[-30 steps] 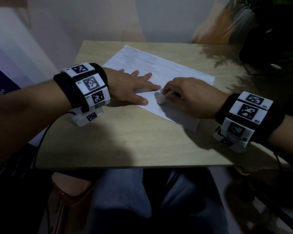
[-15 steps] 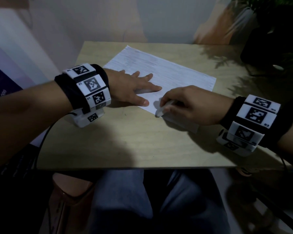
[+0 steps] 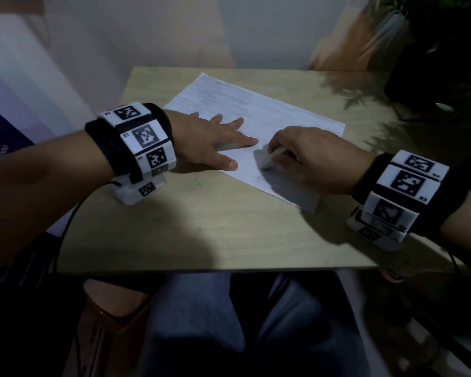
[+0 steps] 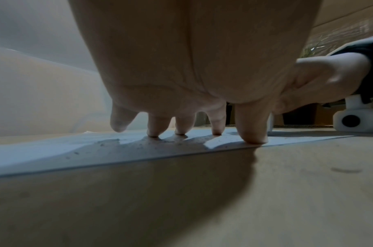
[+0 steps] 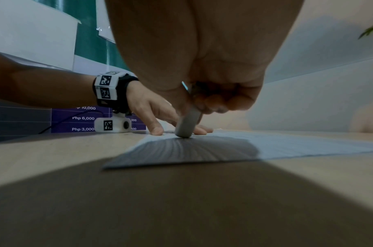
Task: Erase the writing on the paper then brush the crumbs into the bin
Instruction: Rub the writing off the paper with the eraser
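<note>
Item: paper (image 3: pixel 259 123), one white sheet, which we find lying flat and askew on the wooden bench (image 3: pixel 201 227), its near corner toward our right side.

Item: left hand (image 3: pixel 210 142), fingers straight and spread, fingertips (image 4: pixel 252 139) pressing the sheet's near edge; its grip is wide and holds nothing.

Item: right hand (image 3: pixel 316 161), fingers curled about the eraser (image 5: pixel 186 126) (a pale grey stick, held nearly upright), whose lower end touches the paper just beside the left thumb; here we record a narrow grip, closed on the eraser.

Item: crumbs (image 4: pixel 139 145), small grey specks strewn on the sheet beneath the left fingers.

Item: wrist bands (image 3: pixel 139 137) with black-and-white markers, one on each wrist.

Item: plant (image 3: pixel 446 50), dark, beyond the bench's far right corner.
</note>
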A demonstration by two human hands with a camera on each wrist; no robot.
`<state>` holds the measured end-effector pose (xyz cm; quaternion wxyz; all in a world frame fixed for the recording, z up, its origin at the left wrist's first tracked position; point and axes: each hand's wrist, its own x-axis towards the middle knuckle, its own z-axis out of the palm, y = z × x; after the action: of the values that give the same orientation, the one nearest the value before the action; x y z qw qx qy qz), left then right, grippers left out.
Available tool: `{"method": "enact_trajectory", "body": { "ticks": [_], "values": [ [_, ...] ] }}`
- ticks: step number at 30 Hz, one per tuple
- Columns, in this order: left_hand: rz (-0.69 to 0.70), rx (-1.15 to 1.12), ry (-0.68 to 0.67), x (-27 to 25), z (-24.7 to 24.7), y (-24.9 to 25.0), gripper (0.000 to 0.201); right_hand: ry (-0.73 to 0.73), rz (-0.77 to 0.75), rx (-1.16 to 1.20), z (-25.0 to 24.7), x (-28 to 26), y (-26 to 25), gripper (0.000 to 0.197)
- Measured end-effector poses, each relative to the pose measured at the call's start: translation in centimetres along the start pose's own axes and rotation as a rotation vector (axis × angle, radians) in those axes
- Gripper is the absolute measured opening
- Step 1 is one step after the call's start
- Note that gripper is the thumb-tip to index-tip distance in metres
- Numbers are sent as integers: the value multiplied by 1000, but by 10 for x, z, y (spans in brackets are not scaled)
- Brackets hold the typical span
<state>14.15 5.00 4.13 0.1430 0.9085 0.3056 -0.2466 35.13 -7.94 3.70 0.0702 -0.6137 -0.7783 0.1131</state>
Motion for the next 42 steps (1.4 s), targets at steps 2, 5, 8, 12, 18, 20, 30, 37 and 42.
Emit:
{"method": "enact_trajectory", "body": {
  "ticks": [2, 5, 8, 12, 18, 20, 30, 37, 42],
  "values": [
    [3, -4, 1, -1, 0, 0, 68, -60, -59, 84, 1, -4, -5, 37],
    [3, -5, 0, 0, 0, 0, 68, -88, -54, 155, 0, -5, -8, 36],
    [-2, -8, 1, 0, 0, 0, 68, -1, 1, 12, 0, -1, -2, 27],
    [-1, -11, -3, -1, -1, 1, 68, -75, -68, 104, 1, -6, -10, 40],
    [-9, -1, 2, 0, 0, 0, 69, 12, 55, 23, -3, -2, -3, 53],
    [-5, -3, 2, -1, 0, 0, 69, 0, 18, -8, 0, -2, -3, 40],
    [4, -11, 2, -1, 0, 1, 69, 0, -27, 28, 0, -4, -1, 36],
    [2, -10, 11, -2, 0, 3, 68, 22, 17, 29, -2, -3, 2, 41],
    [11, -18, 21, -2, 0, 4, 68, -67, -12, 146, 0, -4, -3, 42]
  ]
}}
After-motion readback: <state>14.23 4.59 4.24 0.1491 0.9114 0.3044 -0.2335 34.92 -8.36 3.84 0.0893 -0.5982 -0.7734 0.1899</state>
